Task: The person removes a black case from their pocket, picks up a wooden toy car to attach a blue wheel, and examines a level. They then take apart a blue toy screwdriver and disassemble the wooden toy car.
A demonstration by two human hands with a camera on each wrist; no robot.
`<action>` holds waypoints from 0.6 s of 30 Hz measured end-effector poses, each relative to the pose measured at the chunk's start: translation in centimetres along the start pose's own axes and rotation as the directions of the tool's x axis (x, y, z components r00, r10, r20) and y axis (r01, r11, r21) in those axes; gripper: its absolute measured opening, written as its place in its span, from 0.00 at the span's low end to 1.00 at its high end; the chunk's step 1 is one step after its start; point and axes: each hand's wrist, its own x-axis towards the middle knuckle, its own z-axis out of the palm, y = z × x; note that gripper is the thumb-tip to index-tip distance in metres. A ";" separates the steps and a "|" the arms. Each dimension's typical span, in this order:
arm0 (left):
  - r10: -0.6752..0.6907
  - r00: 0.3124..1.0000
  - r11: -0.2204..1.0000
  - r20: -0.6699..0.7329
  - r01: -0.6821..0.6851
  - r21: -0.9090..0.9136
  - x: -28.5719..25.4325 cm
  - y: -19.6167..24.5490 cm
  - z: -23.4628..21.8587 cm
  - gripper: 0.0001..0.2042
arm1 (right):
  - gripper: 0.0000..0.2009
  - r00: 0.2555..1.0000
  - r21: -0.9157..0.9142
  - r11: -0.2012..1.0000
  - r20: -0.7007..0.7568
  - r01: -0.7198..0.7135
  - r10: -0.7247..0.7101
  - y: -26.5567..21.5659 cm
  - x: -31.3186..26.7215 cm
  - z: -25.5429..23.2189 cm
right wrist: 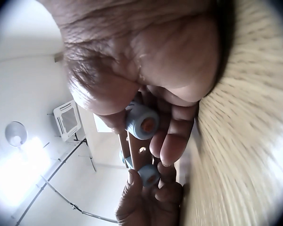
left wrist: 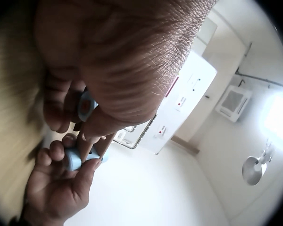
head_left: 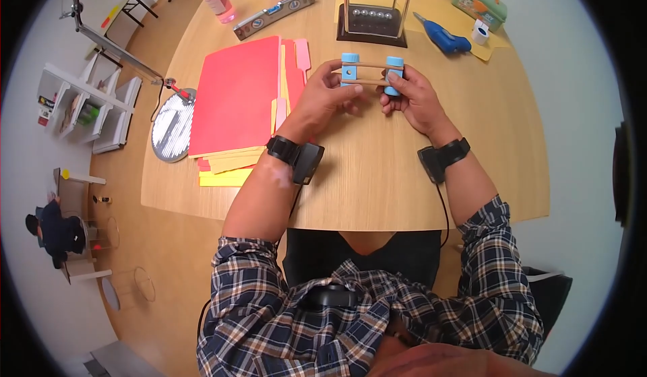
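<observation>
Both hands hold a toy frame made of wooden strips between light blue end pieces. In the head view my left hand grips its left end, thumb along the near side. My right hand grips the right end, the thumb lying across the blue piece. Seen from the right wrist, a round blue end piece with an orange-brown centre sits between the right thumb and fingers. The left wrist view shows a strip passing under the left thumb, and the right hand beyond.
Left of the hands lies a stack of red and yellow folders. Behind the toy stand a Newton's cradle and a spirit level. A blue tool, a green case and a pink bottle are farther back.
</observation>
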 end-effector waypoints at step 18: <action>0.048 0.999 0.996 -0.010 -0.048 -0.077 0.9 -0.8 -0.3 0.29 | 0.17 0.998 0.022 0.999 -0.048 0.033 -0.032 -0.1 -0.1 -0.5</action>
